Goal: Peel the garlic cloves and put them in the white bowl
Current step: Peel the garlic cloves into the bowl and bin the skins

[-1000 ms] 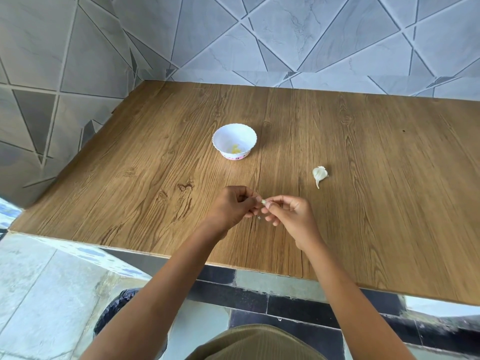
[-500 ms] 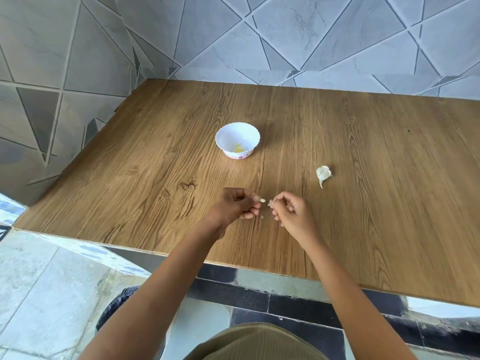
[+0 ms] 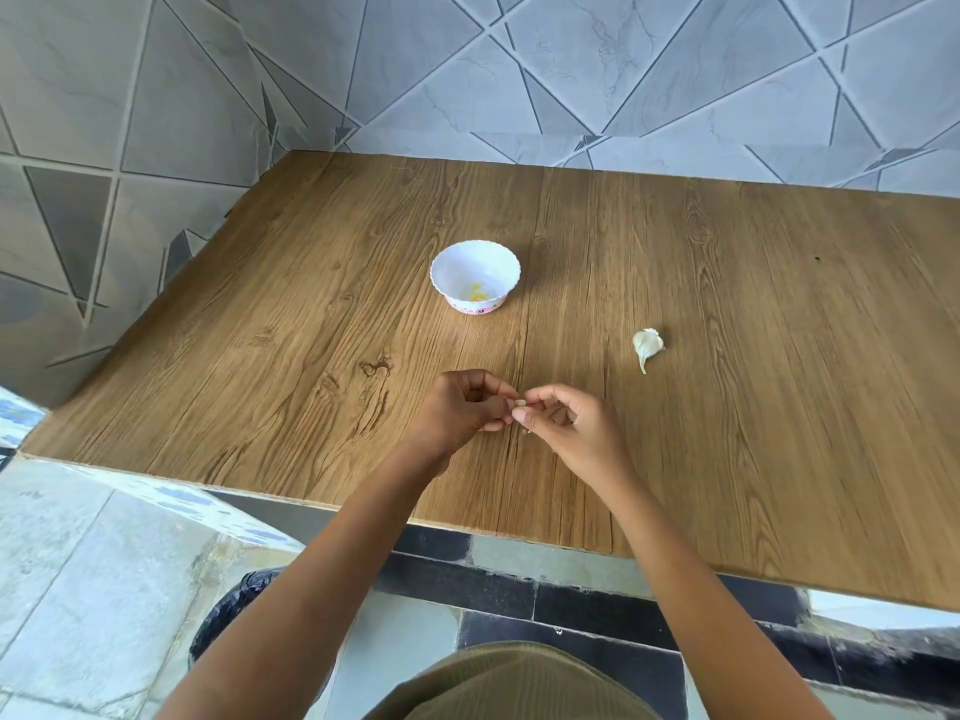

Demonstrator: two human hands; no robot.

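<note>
Between fingertips, tiny pale garlic clove, half-hidden

The right hand, a little apart from the left hand half a second ago, is back against it, and both hands' fingertips pinch the small garlic clove between them again.

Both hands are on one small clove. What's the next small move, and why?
Probably peel skin away with the right hand while the left hand pinches the small pale garlic clove: both hands pinch it now, well short of the white scalloped bowl.
</note>
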